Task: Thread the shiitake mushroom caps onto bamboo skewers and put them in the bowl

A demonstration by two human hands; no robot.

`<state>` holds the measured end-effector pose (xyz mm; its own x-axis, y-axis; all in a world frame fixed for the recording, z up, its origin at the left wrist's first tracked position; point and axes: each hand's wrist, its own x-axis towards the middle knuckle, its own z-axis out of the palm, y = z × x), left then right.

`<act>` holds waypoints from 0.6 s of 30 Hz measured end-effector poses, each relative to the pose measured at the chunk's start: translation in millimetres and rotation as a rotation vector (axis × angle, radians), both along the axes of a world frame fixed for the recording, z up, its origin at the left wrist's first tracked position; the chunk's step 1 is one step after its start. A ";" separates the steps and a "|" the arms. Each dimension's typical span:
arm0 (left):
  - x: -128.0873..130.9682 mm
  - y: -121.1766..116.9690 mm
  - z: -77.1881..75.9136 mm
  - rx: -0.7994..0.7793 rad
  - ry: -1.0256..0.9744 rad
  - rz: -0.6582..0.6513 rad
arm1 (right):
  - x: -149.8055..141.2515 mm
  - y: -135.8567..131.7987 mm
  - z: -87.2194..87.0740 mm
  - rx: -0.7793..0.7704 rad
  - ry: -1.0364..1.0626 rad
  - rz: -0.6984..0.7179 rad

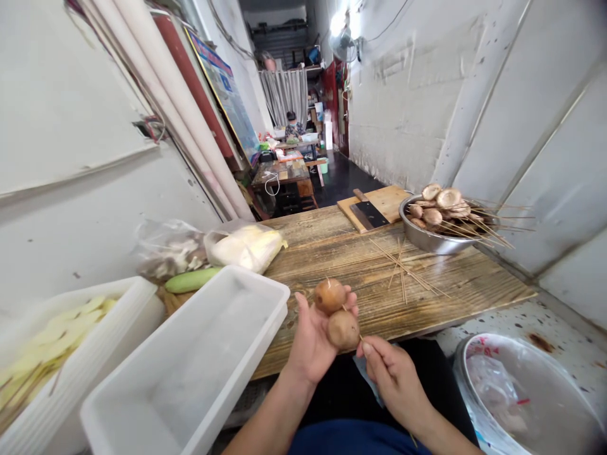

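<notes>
Two brown shiitake mushroom caps (343, 329) are threaded one above the other on a thin bamboo skewer (361, 338). They rest in the palm of my left hand (313, 338), whose fingers curl behind the upper cap while the thumb stands away. Low on the skewer, my right hand (391, 374) pinches it between thumb and fingertips just below the lower cap. Several loose skewers (410, 273) lie crossed on the wooden table (308, 246). At the right, a metal bowl (434, 243) holds more mushrooms (448, 199), some with skewers sticking out.
An empty white tray (190, 360) stands at my left, beside another white tray (137, 297) of pale slices. Behind them are a green gourd (192, 280) and plastic bags (246, 246). A cleaver (370, 213) lies on a cutting board (391, 199). A lined bin (535, 385) stands lower right.
</notes>
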<state>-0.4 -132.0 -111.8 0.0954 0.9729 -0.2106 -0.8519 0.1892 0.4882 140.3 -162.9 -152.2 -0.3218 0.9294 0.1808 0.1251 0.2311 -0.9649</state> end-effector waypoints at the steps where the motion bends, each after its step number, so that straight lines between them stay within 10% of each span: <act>1: 1.4 -1.5 -3.0 0.003 -0.014 -0.043 | 0.2 3.2 -0.3 -0.001 0.008 -0.020; 12: 14.9 -5.0 -19.9 -0.038 0.177 -0.065 | -10.2 12.9 -15.9 0.130 -0.272 -0.085; 18: 0.4 -1.1 -21.6 -0.073 0.225 0.095 | 38.7 62.4 -6.1 0.215 -0.626 -0.123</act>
<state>0.0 -133.1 -133.5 -0.0533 0.9567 -0.2862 -0.7391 0.1549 0.6556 179.1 -100.5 -158.3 -0.3202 0.9301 0.1799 0.6840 0.3584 -0.6354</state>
